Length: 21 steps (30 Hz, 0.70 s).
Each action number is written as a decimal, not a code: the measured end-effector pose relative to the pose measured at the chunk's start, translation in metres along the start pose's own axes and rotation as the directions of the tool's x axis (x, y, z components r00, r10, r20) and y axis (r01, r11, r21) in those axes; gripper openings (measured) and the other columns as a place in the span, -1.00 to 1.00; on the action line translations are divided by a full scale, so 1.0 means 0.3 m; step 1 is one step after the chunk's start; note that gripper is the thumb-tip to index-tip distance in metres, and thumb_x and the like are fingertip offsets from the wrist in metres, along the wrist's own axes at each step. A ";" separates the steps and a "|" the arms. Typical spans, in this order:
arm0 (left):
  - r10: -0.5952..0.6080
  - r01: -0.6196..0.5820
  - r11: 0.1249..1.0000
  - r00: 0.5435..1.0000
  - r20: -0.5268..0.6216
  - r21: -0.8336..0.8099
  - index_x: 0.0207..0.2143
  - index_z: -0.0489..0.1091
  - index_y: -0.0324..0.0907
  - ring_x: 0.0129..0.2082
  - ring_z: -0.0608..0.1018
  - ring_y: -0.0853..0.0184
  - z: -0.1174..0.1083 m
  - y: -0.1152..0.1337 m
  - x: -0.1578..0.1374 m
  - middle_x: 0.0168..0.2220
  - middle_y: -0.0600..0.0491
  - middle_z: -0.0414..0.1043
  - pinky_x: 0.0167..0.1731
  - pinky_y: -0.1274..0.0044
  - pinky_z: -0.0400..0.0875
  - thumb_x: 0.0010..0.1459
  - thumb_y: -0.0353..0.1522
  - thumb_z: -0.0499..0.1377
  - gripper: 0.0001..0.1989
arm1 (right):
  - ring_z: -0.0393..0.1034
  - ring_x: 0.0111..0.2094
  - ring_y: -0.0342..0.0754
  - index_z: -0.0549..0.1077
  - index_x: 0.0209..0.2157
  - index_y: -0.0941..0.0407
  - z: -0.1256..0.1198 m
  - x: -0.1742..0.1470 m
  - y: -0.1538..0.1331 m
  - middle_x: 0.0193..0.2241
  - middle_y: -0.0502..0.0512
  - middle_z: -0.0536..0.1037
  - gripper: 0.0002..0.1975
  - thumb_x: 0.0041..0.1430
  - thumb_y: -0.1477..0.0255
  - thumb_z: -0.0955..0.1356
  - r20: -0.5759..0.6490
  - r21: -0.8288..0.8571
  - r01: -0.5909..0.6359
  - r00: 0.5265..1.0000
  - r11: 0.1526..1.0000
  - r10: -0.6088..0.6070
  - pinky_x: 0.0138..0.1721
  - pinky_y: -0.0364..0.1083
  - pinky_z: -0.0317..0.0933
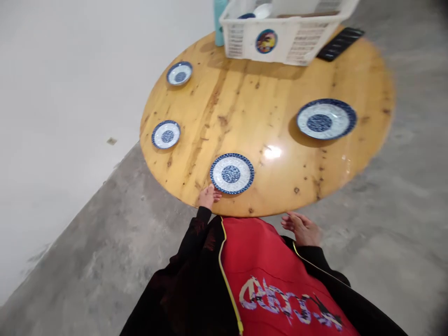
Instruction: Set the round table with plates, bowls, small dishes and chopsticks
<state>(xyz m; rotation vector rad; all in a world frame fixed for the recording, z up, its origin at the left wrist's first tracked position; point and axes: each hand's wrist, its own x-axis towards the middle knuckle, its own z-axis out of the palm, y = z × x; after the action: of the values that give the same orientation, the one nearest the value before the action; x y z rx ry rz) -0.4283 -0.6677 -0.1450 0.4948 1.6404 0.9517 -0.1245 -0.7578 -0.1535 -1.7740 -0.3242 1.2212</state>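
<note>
My left hand (209, 196) is at the lower left rim of a blue-and-white plate (231, 173) near the front edge of the round wooden table. Its thumb lies on the rim and its fingers reach beneath it, so the hand is closed on the edge. Beside the table edge, lower right, my right hand (301, 227) hangs with loosely bent fingers apart and nothing in them. A larger blue-rimmed plate (326, 119) rests on the right side of the table. Along the left side sit two smaller blue-and-white dishes, a near one (166, 134) and a far one (179, 73).
On the far side of the wooden table (259, 93) stands a white plastic basket (241, 42) with dishes inside. A light blue object (219, 23) is left of it, a black tray-like item (341, 43) right. A white wall (70, 93) borders the left.
</note>
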 end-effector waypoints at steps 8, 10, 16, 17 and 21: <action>0.072 -0.078 0.991 0.996 0.056 0.110 -0.44 0.31 -0.16 -0.55 0.65 0.28 0.042 0.052 0.042 -0.58 0.07 0.47 -0.64 0.61 0.45 0.12 -0.04 0.24 -0.62 | 0.44 -0.63 -0.09 0.51 -0.39 0.16 0.026 -0.010 -0.021 -0.59 0.06 0.55 -0.59 -0.17 0.13 0.52 -0.048 0.040 0.019 0.999 0.999 -0.017 -0.63 -0.16 0.34; 0.071 -0.077 0.986 0.996 0.048 0.148 -0.46 0.29 -0.15 -0.56 0.65 0.27 0.057 0.062 0.041 -0.59 0.08 0.47 -0.64 0.60 0.46 0.15 -0.13 0.22 -0.70 | 0.44 -0.63 -0.10 0.50 -0.39 0.15 0.018 -0.019 -0.016 -0.60 0.05 0.54 -0.62 -0.15 0.16 0.51 -0.070 0.054 0.014 0.997 0.998 -0.010 -0.64 -0.17 0.34; 0.054 -0.060 0.976 0.998 0.036 0.211 -0.45 0.31 -0.13 -0.48 0.68 0.22 0.068 0.074 0.040 -0.60 0.08 0.47 -0.56 0.55 0.54 0.20 -0.31 0.10 -0.84 | 0.44 -0.64 -0.11 0.49 -0.41 0.13 0.006 -0.041 -0.007 -0.61 0.03 0.54 -0.67 -0.15 0.20 0.50 -0.094 0.077 -0.001 0.996 0.997 0.008 -0.64 -0.18 0.33; 0.053 -0.059 0.975 0.998 0.034 0.214 -0.45 0.31 -0.13 -0.47 0.68 0.21 0.070 0.072 0.039 -0.60 0.08 0.47 -0.52 0.52 0.57 0.20 -0.32 0.09 -0.84 | 0.43 -0.64 -0.11 0.50 -0.41 0.13 0.008 -0.044 -0.007 -0.61 0.02 0.55 -0.68 -0.15 0.21 0.51 -0.096 0.080 -0.001 0.995 0.997 0.009 -0.64 -0.18 0.33; 0.053 -0.062 0.975 0.997 0.048 0.215 -0.46 0.31 -0.11 -0.43 0.69 0.18 0.090 0.064 0.032 -0.59 0.07 0.49 -0.42 0.43 0.62 0.21 -0.33 0.07 -0.83 | 0.43 -0.64 -0.11 0.50 -0.42 0.14 0.015 -0.052 -0.008 -0.61 0.03 0.55 -0.68 -0.16 0.21 0.51 -0.101 0.085 0.002 0.995 0.996 0.007 -0.65 -0.18 0.32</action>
<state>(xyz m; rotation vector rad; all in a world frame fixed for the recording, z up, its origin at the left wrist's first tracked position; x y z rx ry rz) -0.4086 -0.6406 -0.1370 0.7093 1.7079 0.8020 -0.1351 -0.7643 -0.1425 -1.7562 -0.2081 1.1258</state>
